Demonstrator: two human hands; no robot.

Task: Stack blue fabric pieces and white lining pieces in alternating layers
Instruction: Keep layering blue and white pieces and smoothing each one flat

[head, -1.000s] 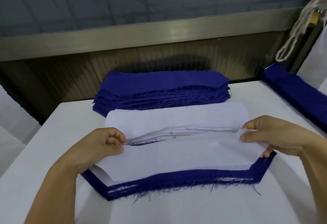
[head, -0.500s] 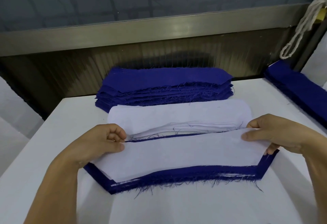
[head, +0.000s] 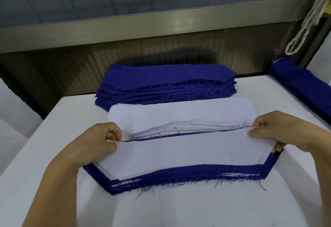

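Between the two pinches, a white lining piece (head: 179,153) stretched flat over the alternating stack (head: 180,177), far edge lifted slightly, near edge lying just inside the blue fabric border. Left hand (head: 100,144) clamped on the far left corner, thumb against curled fingers; right hand (head: 279,131) clamped likewise on the far right corner, one finger tucked under the stack's right end. Held taut at both corners, probably so that the thin sheet lands without wrinkles and squares up with the blue piece beneath. Just beyond the grips, the supply pile of white lining (head: 180,117), edges fanned, kept near for a short reach. Farther beyond that, the supply stack of blue pieces (head: 166,85), frayed edges toward the hands. Off past the right hand, a second run of blue fabric (head: 304,85) at the edge of the white table (head: 53,130), with a looped cord (head: 304,20) hanging above. Likely step in hand: settling this lining layer, then a blue piece.
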